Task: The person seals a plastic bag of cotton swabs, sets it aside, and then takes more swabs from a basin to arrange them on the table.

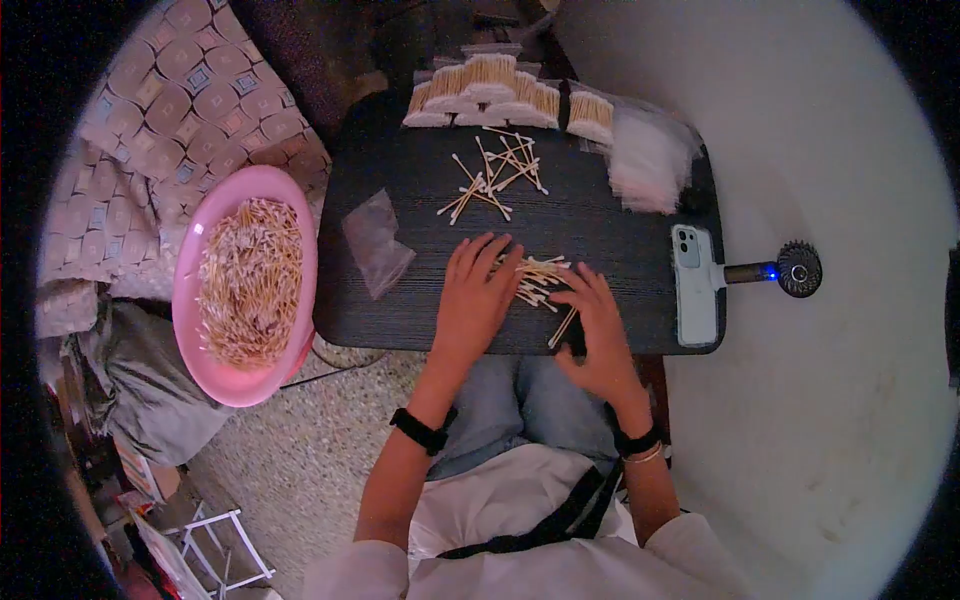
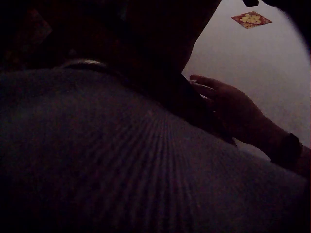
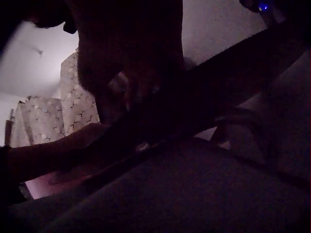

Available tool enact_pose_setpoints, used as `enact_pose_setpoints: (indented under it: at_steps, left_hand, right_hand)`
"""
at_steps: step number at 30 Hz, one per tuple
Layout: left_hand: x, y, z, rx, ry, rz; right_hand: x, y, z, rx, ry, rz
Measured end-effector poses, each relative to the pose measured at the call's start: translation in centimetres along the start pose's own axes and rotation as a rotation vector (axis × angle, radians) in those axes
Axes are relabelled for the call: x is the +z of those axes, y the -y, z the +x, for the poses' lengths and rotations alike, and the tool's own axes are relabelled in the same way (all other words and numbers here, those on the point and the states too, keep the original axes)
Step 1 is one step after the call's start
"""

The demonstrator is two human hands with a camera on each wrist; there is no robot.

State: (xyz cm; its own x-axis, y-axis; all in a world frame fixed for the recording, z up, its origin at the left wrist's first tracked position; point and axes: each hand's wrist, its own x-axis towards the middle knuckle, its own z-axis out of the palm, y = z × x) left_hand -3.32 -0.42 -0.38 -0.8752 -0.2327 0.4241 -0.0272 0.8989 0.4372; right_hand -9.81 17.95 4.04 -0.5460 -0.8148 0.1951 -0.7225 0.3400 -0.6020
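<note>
Between both hands, on the black table (image 1: 420,325), lies a loose bunch of cotton swabs (image 1: 538,282) with white tips. My left hand (image 1: 476,300) rests over the bunch's left end, fingers extended and partly covering it. At the right end is my right hand (image 1: 600,340), its fingers loosely bent and fingertips touching the swabs. A couple of swabs (image 1: 563,328) slant apart near the right thumb. Farther back, more cotton swabs (image 1: 490,180) are scattered crosswise. Both wrist views are very dark; the right hand (image 2: 238,109) appears in the left one, the swabs mostly hidden.
A pink basin (image 1: 187,300) full of swabs stands left of the table. One clear plastic bag (image 1: 377,243) lies at the table's left. Filled swab bags (image 1: 480,90) are piled at the back, beside stacked clear bags (image 1: 650,165). A phone (image 1: 696,300) and small fan (image 1: 799,268) are right.
</note>
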Motion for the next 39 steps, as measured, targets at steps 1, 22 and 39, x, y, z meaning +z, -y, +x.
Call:
enact_pose_setpoints:
  at_steps: [1, 22, 39]
  left_hand:
    - [0.0, -0.1, 0.0, -0.016, 0.000, -0.018]
    - [-2.7, -0.9, 0.2, 0.088, 0.167, -0.222]
    - [-0.6, 0.3, -0.2, -0.028, -0.018, -0.178]
  right_hand:
    - [0.2, -0.1, -0.1, 0.028, -0.029, 0.029]
    - [3.4, -2.1, 3.5, -0.025, -0.150, -0.196]
    - [3.2, -2.9, 3.2, 0.017, -0.242, -0.195]
